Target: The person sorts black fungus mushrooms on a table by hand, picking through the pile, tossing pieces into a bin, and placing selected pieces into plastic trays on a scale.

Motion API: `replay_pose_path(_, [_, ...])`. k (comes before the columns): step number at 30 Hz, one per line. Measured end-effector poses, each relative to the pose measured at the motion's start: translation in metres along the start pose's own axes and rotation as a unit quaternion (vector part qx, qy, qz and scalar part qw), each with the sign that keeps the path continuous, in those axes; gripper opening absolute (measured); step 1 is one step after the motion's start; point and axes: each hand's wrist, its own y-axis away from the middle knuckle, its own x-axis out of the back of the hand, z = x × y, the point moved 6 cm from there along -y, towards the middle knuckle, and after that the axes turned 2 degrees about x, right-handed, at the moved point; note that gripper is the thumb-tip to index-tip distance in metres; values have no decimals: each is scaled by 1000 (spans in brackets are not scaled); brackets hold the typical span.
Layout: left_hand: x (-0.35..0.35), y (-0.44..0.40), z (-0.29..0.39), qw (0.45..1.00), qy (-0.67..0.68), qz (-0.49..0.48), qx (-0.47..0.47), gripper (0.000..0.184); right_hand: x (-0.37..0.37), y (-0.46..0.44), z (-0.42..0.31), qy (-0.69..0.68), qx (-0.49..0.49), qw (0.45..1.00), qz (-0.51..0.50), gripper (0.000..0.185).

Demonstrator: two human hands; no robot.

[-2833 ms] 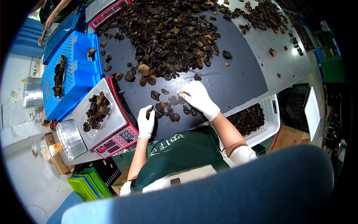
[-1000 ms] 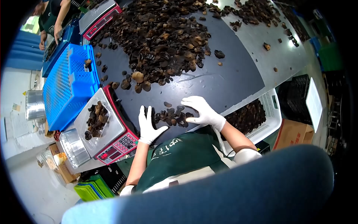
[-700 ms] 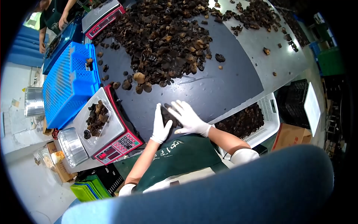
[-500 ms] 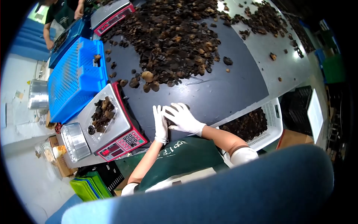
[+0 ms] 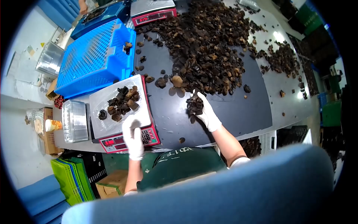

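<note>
My right hand (image 5: 208, 114), in a white glove, holds a handful of dark wood ear mushrooms (image 5: 194, 104) above the black tabletop, just in front of the big pile. My left hand (image 5: 133, 136), also gloved, is at the front edge of the scale (image 5: 97, 117). Its fingers point forward with the thumb apart, and nothing shows in it. A small heap of wood ears (image 5: 122, 102) lies on clear plastic on the scale's steel pan. The scale's red display is lit; part of its keypad is hidden behind my left hand.
A large mushroom pile (image 5: 209, 48) covers the table's far middle. A blue perforated crate (image 5: 89, 56) and stacked clear trays (image 5: 75, 121) stand at the left. Behind them is a second scale (image 5: 153, 15). A white basket (image 5: 266, 142) sits below the front edge. Another person's hand (image 5: 83, 8) shows at the top left.
My hands were together at the table's front edge. Now they are apart: the left has moved left to the scale, the right forward with a handful of wood ears. The view has shifted.
</note>
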Motion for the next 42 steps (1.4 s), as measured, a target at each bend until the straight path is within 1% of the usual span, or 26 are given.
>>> replay_pose_path(1, [25,-6,10,992,-92,57,-63,40,9,-28,11,-70,-90,986,-121,26])
replay_pose_path(3, [70,-15,22,950,-261,121,-120,38,-28,-28,25,-53,-78,990,-104,24])
replay_pose_path(4, [88,-20,21,936,-307,148,-85,40,-57,-18,30,-39,-75,994,-74,23])
replay_pose_path(5, [106,-23,10,916,-360,160,-76,47,-80,-22,43,-30,-116,983,-140,23])
replay_pose_path(7, [127,-27,-11,900,-398,172,-52,54,-125,-20,65,14,-132,976,-173,27])
replay_pose_path(8, [133,-29,-27,910,-380,162,-34,58,-145,-23,79,10,-138,973,-186,27])
replay_pose_path(9, [135,-31,-33,918,-366,154,-14,59,-174,-17,93,25,-188,944,-272,30])
replay_pose_path(11, [134,-31,-52,942,-298,152,-27,59,-214,-6,114,135,-161,944,-255,32])
replay_pose_path(12, [131,-31,-54,939,-306,150,-45,60,-230,2,126,166,-158,950,-214,34])
replay_pose_path(14, [125,-31,-47,927,-343,145,-46,64,-246,-15,154,190,-169,937,-239,33])
replay_pose_path(15, [122,-30,-31,902,-391,175,-50,59,-255,-25,164,221,-139,926,-273,32])
replay_pose_path(18, [129,-39,-1,922,-303,217,-102,40,-269,-26,191,229,-178,920,-264,31])
replay_pose_path(19, [128,-47,8,943,-231,205,-124,37,-276,-18,195,234,-184,917,-266,31])
replay_pose_path(20, [126,-55,3,965,-160,194,-79,37,-285,-4,197,288,-179,910,-237,30])
replay_pose_path(22, [119,-71,11,983,-44,178,-21,38,-280,-24,211,374,-135,875,-276,27])
replay_pose_path(23, [116,-79,4,982,-37,181,-23,34,-292,-11,209,441,-100,837,-310,29])
replay_pose_path(25, [118,-88,-10,981,-50,186,-32,29,-295,-10,217,470,-58,814,-335,32])
replay_pose_path(26, [119,-88,-18,981,-49,188,-30,29,-303,-12,216,532,40,755,-382,34])
replay_pose_path(29, [126,-83,-39,985,23,170,14,26,-304,-10,216,629,157,657,-385,33])
replay_pose_path(31, [136,-74,-39,983,-17,175,44,25,-301,-20,219,618,182,643,-415,31])
replay_pose_path(33, [147,-66,-43,978,-7,205,41,21,-307,-18,222,664,285,515,-461,29])
replay_pose_path(34, [152,-61,-47,976,-26,212,36,21,-305,-14,224,658,315,493,-474,29])
replay_pose_path(36, [158,-56,-49,974,-59,218,37,20,-295,-10,238,727,325,338,-501,37])
replay_pose_path(37, [159,-54,-55,971,10,232,59,20,-287,-5,246,755,337,266,-496,40])
replay_pose_path(39, [161,-51,-48,960,61,248,112,22,-290,5,242,751,299,292,-511,47])
replay_pose_path(42, [168,-43,-51,959,28,277,47,24,-306,25,200,674,371,399,-499,46])
